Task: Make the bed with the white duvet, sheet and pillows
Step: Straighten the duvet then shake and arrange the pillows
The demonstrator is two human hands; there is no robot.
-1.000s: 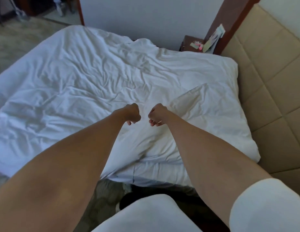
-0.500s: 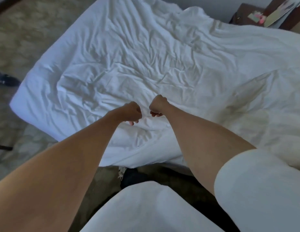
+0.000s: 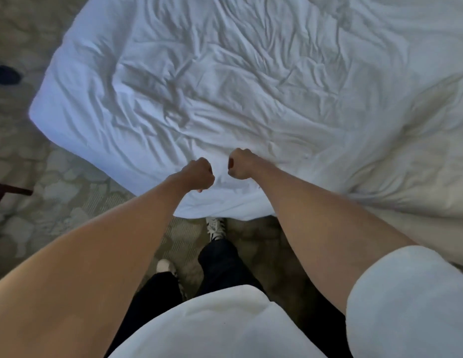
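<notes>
White cotton duvet (image 3: pixel 251 81), heavily creased, spread across the bed with its near edge hanging toward the carpet (image 3: pixel 57 182). Left hand (image 3: pixel 200 174) and right hand (image 3: pixel 239 163) sit side by side on that edge, each grip curled into a fist; fabric bunches between them, so both appear clamped on the duvet, though the fingertips are hidden beneath. The close pairing of the fists suggests a single gather point, probably for tugging or shaking the cover straight along this side. No pillows are visible, and the sheet cannot be told apart from the duvet. The person stands just beside the bed, one white shoe (image 3: pixel 217 227) near the overhang. A dark shoe (image 3: pixel 5 74) lies well apart on the carpet, left.
</notes>
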